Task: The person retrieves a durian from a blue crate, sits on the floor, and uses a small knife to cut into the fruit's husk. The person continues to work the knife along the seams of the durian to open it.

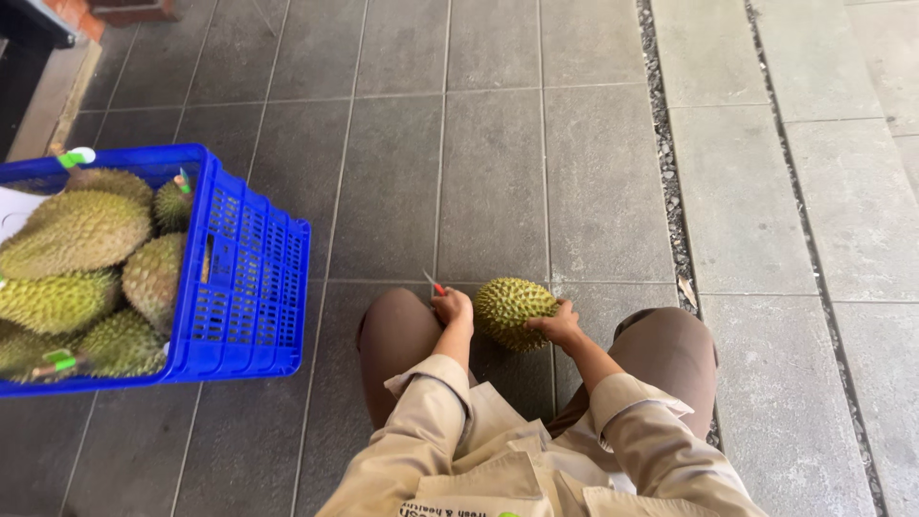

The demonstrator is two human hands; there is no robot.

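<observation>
crate (251, 287): blue plastic, far left, packed with durians (72, 235), well apart from the hands
left hand (453, 307): fist closed round a small knife (434, 282), red handle, thin blade pointing up-left; just beside the fruit's left flank
durian (512, 309): on the grey tile floor (498, 182) between the knees, between both hands; looks heavy, rigid, spiky shell, likely won't slip but pricks, best held with a flat palm on the side
right hand (559, 325): fingers spread, cupping the fruit's right side, touching it
</observation>
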